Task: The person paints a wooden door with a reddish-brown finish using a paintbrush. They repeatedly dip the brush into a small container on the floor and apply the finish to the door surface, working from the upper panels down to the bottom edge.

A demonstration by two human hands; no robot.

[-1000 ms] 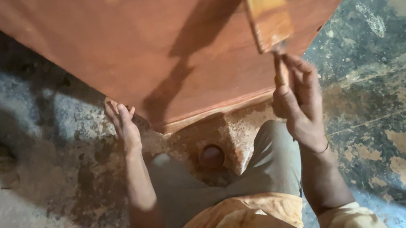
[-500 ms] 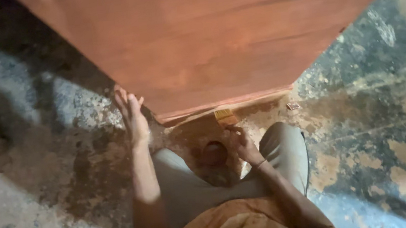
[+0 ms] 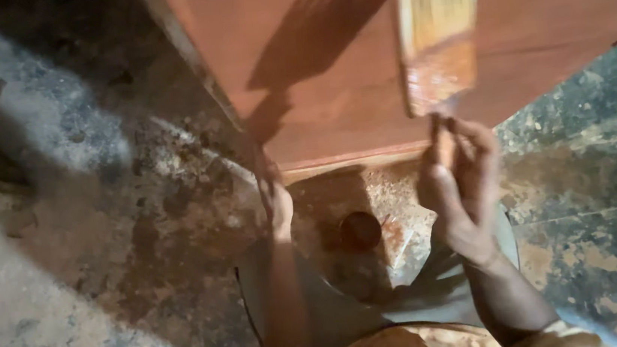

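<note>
A: Brush position?
B: Wide flat brush (image 3: pixel 437 40), pale bristles wet and reddish near the handle end. It stands just above the right hand (image 3: pixel 464 181), bristles pointing away from the person, over the red-brown wooden panel (image 3: pixel 331 96). Its shadow falls on the panel to the left of the brush.
A: Right hand state?
B: Clenched on the brush handle, fingers curled around it, palm turned up. Handle mostly hidden by the fingers.
A: Left hand?
B: Left hand (image 3: pixel 274 195) rests at the panel's near edge, by its lower corner, touching the wood. In shadow; cannot tell whether it grips the edge or only presses on it.
A: Between the hands?
B: A small round dark tin (image 3: pixel 360 230) on a stained, rust-coloured patch of floor, below the panel edge, nearer the right hand than the left.
A: Surroundings?
B: Mottled concrete floor (image 3: pixel 71 294), grey on the left, greenish with paint blotches beyond the right hand. Person's grey trousers (image 3: pixel 323 323) below both hands.
</note>
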